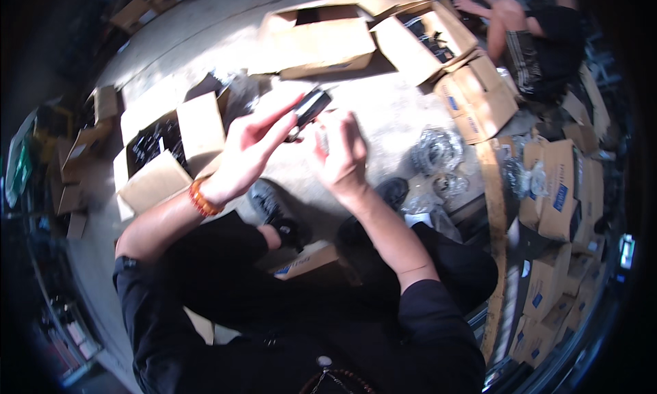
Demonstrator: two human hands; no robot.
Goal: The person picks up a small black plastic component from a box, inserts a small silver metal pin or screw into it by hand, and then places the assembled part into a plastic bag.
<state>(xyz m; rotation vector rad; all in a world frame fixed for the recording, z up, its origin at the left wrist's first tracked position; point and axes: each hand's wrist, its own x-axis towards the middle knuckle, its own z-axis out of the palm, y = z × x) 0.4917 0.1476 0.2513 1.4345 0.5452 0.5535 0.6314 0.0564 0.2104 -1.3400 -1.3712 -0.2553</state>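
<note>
My left hand (248, 146), with an orange beaded bracelet (204, 198) at its wrist, pinches a small black block-shaped part (313, 105) between thumb and fingers. The part is tilted, and a light strip shows on its face. Close to its lower right side, my right hand (342, 149) is closed with its fingers curled. What those fingers hold, if anything, is too bright and blurred to make out. Left of my left hand stands an open carton (202, 130) with black plastic-wrapped pieces (156, 144) in it.
A large open carton (321, 41) lies ahead, beside another carton (404, 48) holding black parts. Clear plastic wrap (438, 151) lies on the floor at right. Stacked cartons (558, 188) line the right side. Another person (537, 45) sits at the far right.
</note>
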